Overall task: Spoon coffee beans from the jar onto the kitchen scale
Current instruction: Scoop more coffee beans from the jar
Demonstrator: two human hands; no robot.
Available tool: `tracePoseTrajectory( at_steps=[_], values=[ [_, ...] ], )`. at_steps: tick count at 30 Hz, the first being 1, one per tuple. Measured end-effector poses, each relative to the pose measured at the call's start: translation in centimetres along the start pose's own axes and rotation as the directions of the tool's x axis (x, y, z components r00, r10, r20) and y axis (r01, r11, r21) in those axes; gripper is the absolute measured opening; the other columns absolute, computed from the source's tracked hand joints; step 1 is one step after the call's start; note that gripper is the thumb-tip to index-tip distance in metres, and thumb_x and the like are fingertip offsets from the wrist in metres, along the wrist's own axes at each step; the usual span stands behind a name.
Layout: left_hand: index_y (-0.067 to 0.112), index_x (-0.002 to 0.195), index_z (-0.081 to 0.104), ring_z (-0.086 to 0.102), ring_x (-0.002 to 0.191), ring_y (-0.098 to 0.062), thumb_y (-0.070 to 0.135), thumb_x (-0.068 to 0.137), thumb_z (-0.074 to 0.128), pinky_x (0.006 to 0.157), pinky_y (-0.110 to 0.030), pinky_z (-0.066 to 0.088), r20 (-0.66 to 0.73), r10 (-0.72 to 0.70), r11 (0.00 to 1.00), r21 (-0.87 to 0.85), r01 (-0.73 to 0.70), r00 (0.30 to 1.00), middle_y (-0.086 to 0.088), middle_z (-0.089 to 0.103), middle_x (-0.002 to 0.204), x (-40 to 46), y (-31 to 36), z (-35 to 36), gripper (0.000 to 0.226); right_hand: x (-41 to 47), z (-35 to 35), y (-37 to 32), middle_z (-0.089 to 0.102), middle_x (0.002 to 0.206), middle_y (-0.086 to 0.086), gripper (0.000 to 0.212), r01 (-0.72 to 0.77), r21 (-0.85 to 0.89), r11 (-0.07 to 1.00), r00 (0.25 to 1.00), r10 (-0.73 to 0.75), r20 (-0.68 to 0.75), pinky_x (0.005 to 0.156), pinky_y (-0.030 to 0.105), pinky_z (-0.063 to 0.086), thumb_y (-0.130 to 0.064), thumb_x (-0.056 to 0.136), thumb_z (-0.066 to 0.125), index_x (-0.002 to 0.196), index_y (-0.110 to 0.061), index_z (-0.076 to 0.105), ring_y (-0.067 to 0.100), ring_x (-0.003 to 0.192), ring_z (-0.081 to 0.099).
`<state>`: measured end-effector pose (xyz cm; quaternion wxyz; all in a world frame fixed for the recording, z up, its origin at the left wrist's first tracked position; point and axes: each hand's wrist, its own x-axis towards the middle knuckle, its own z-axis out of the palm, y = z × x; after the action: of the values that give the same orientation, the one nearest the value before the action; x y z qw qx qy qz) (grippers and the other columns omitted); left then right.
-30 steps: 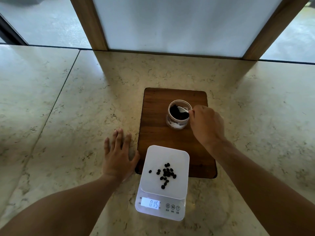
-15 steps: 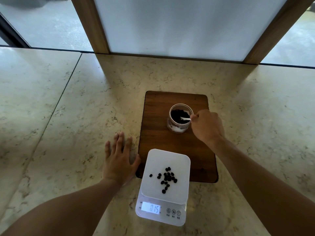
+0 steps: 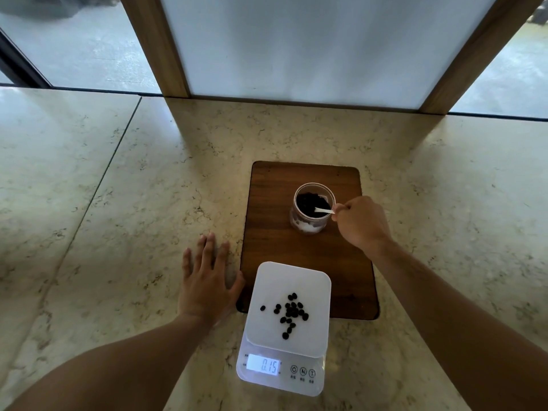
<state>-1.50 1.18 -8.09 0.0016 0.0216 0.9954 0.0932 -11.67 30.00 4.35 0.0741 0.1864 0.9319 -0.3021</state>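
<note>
At the bottom centre of the frame the white digital kitchen scale (image 3: 289, 324) sits with its platform overlapping the near edge of the dark rectangular wooden board (image 3: 308, 256), its lit display reading 0.15. A loose cluster of dark coffee beans (image 3: 290, 313) already lies on the platform, a little right of its middle.

Left of the scale, the left hand (image 3: 204, 286) lies flat on the beige marble table (image 3: 118, 203), fingers (image 3: 207, 250) spread and released, holding nothing, the thumb just beside the board's near left corner.

Further back, in the centre right of the frame, the right hand (image 3: 360, 223) is clenched around the handle of a small white spoon (image 3: 323, 210), pinching it at its end. The spoon reaches left across the rim of the clear round glass jar (image 3: 311, 209), its bowl among the dark beans inside; the jar stands upright on the far half of the board, just left of the knuckles.

To do this scoop well, the bowl should probably dip under the beans, level out before lifting, and clear the rim without knocking it, since the jar is not steadied. The loaded spoon then has to travel toward the bottom of the frame and tip low over the platform, so the beans do not bounce off.
</note>
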Motion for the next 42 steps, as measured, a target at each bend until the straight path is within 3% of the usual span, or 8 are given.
tracePoseTrajectory(
  at_steps=[14, 23, 32, 42],
  values=[
    [0.014, 0.154, 0.029, 0.000, 0.153, -0.028, 0.060, 0.090, 0.030, 0.122, -0.055, 0.006, 0.015, 0.006, 1.000, 0.004, -0.006, 1.000, -0.018, 0.014, 0.164, 0.0, 0.0, -0.1, 0.078, 0.1, -0.2, 0.4, 0.071, 0.072, 0.017, 0.036, -0.058, 0.107, 0.993, 0.998, 0.057, 0.020, 0.049, 0.029, 0.038, -0.029, 0.096, 0.055, 0.078, -0.004, 0.075, 0.018, 0.051, 0.052],
    [0.014, 0.154, 0.029, 0.000, 0.153, -0.029, 0.060, 0.090, 0.027, 0.122, -0.055, 0.006, 0.018, 0.008, 1.000, 0.006, -0.008, 1.000, -0.018, 0.015, 0.164, 0.0, 0.1, -0.2, 0.079, -0.1, -0.7, 0.6, 0.067, 0.071, 0.007, 0.031, -0.092, 0.153, 0.984, 0.996, 0.089, 0.032, 0.059, 0.034, 0.046, -0.028, 0.097, 0.056, 0.080, -0.010, 0.076, 0.017, 0.059, 0.056],
    [0.015, 0.154, 0.028, 0.000, 0.153, -0.029, 0.060, 0.091, 0.028, 0.122, -0.056, 0.007, 0.009, 0.013, 1.000, 0.002, -0.013, 1.000, -0.017, 0.015, 0.164, 0.0, -0.1, 0.1, 0.078, -0.8, -1.4, 1.0, 0.058, 0.063, -0.001, 0.038, -0.060, 0.198, 0.978, 0.998, 0.055, 0.029, 0.049, 0.026, 0.034, -0.029, 0.100, 0.050, 0.065, -0.024, 0.066, 0.013, 0.054, 0.051],
    [0.015, 0.154, 0.029, 0.002, 0.153, -0.029, 0.061, 0.090, 0.028, 0.122, -0.055, 0.006, 0.002, 0.019, 1.000, -0.001, -0.019, 1.000, -0.017, 0.016, 0.164, 0.1, -0.2, 0.2, 0.078, -3.1, -2.5, 1.8, 0.053, 0.055, -0.004, 0.035, 0.026, 0.214, 0.977, 0.999, -0.032, 0.024, 0.039, 0.018, 0.029, -0.033, 0.100, 0.049, 0.070, -0.026, 0.066, 0.006, 0.041, 0.042]
  ],
)
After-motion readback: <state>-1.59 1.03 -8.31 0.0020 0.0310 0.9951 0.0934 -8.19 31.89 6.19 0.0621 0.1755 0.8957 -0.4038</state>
